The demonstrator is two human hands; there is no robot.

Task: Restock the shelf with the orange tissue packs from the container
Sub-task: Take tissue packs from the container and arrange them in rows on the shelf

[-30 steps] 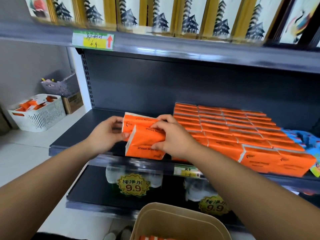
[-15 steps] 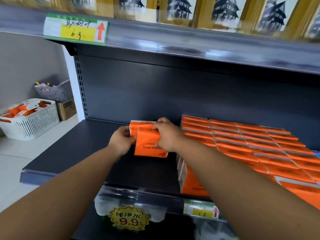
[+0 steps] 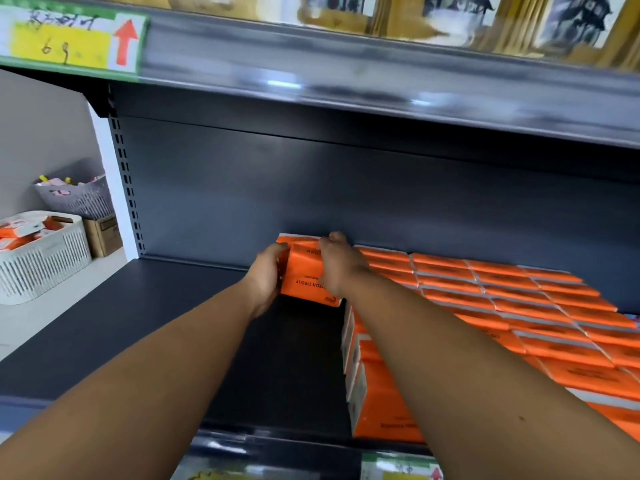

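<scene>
Two arms reach across the shelf (image 3: 138, 323). Just left of the stacked packs (image 3: 485, 292), the left hand (image 3: 268, 275) and right hand (image 3: 341, 266) clasp two orange tissue packs (image 3: 304, 271) from either side, keeping the pair squared for placing. Compared with half a second earlier, the pair lies deeper, near the back panel (image 3: 242, 202).

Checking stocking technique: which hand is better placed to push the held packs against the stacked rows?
Likely the left hand: it grips the held packs on their free left side, opposite the stacked rows. The right hand lies over their top, on the rows' side.
</scene>
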